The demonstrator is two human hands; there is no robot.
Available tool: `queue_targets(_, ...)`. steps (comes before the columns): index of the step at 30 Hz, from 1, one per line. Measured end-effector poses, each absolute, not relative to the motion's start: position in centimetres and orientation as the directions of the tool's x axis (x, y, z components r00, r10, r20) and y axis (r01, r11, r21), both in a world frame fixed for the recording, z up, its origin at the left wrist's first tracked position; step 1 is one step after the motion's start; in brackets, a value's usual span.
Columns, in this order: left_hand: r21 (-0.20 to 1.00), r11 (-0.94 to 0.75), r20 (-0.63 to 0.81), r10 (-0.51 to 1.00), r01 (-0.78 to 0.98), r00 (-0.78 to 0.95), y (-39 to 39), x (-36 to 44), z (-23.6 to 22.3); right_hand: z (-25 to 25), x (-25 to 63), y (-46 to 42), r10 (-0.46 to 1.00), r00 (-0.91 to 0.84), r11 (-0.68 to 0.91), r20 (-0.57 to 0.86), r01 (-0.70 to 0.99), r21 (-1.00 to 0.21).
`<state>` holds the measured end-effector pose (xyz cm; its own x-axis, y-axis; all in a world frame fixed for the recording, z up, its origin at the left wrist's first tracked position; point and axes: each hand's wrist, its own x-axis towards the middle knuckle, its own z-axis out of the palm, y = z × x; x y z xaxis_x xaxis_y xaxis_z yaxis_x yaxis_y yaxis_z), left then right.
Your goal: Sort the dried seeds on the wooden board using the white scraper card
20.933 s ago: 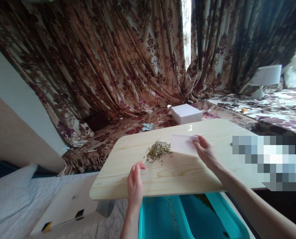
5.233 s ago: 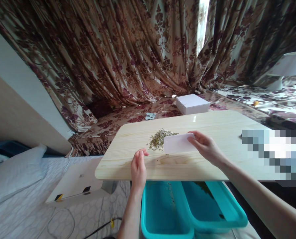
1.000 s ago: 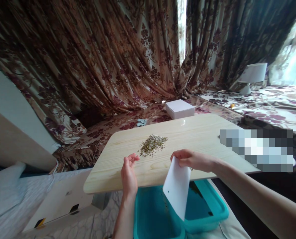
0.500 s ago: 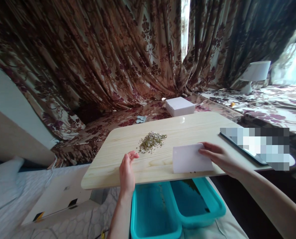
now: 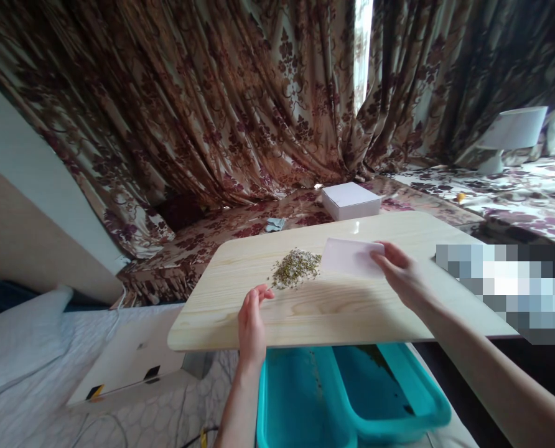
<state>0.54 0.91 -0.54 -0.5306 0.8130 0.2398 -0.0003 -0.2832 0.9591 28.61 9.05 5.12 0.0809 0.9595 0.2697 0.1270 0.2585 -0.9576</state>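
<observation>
A loose pile of small mixed green, dark and whitish grains lies on the pale wooden tabletop. My right hand pinches the right end of a thin white plastic sheet, its left edge beside the pile's right side. My left hand is held over the table's front edge, thumb up and fingers apart, just short of the pile and holding nothing. Below the front edge stand two turquoise bins. A line of grains shows in the left bin, dark green material in the right one.
A tablet-like device, its screen blurred out, lies at the table's right end. Beyond the table are a white box, a folded grey-blue cloth and a lamp. A white carton lies on the bed at left.
From a tilt over the front edge above the bins a second ago, my right hand has brought the white sheet back up and away from me to the pile's right side. My left hand stays near the pile.
</observation>
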Motion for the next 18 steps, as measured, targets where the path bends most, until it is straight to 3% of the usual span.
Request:
queue_targets(10,0.958,-0.286,0.258,0.819,0.025,-0.513,1.0,0.3,-0.9,3.8,26.0,12.5,0.953,0.004,0.302,0.303,0.066,-0.951)
queue_targets(18,0.963,-0.269,0.246,0.817,0.033,-0.522,0.9,0.4,-0.8,4.7,26.7,11.2,0.943,-0.078,0.332,0.324,0.151,-0.931)
